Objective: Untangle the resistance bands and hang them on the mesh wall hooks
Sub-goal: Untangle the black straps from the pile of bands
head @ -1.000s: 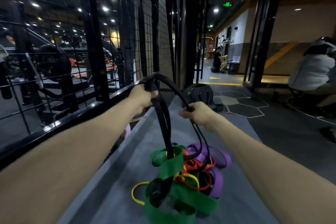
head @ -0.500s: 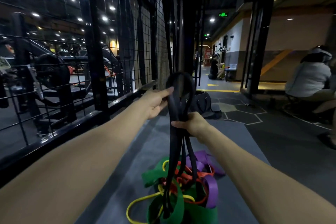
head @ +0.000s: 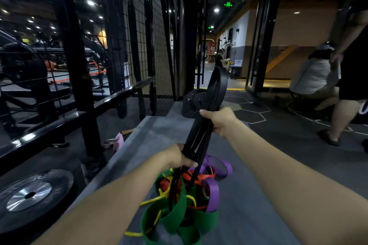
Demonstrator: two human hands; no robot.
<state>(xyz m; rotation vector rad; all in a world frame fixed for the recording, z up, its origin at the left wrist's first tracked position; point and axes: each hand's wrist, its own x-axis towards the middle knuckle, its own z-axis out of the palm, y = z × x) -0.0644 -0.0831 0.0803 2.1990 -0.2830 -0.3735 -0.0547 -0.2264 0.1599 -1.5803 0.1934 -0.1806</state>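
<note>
A tangle of green, purple, orange and yellow resistance bands lies on a grey platform in front of me. Black bands rise out of the pile as a doubled loop. My right hand grips these black bands high up, with the loop's top standing above my fist. My left hand grips the same black strands lower down, just above the pile. The black mesh wall stands to my left; I cannot make out any hooks on it.
A weight plate lies on the floor at lower left, beside a black rail. A dark bag sits at the platform's far end. One person crouches at right and another walks past.
My left hand has dropped from beside the loop's top to grip the black strands just above the pile. My right hand has kept its hold. A walking person has entered at right.
</note>
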